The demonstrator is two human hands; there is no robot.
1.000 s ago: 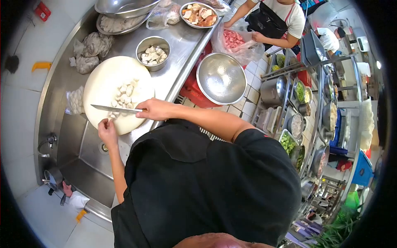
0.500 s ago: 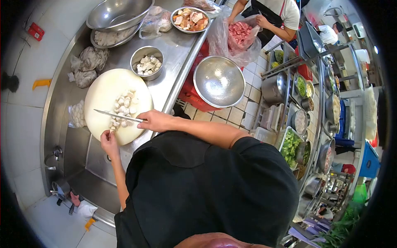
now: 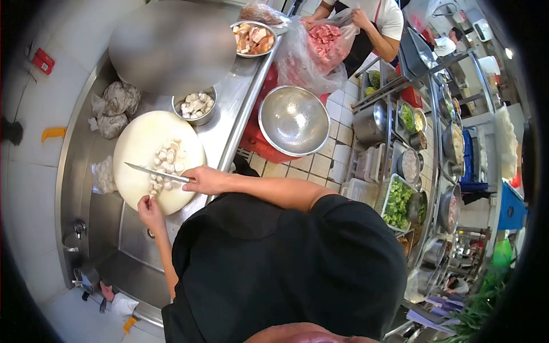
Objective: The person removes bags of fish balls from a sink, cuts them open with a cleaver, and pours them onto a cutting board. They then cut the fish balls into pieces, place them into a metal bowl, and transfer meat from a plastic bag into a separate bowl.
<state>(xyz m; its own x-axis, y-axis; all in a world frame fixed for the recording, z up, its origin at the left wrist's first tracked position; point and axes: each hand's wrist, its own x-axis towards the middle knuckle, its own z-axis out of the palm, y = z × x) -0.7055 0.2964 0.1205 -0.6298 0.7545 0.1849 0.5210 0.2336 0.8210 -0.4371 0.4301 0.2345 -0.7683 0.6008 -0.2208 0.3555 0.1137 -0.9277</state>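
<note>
Knife now farther from left hand; right hand wraps its handle, left fingers pinch a pale piece.

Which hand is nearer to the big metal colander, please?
The right hand, holding the knife at the board's edge toward the colander; the left hand is farther, by the sink.

board: cream | crate: red | shirt: black | greens: bright green
</note>
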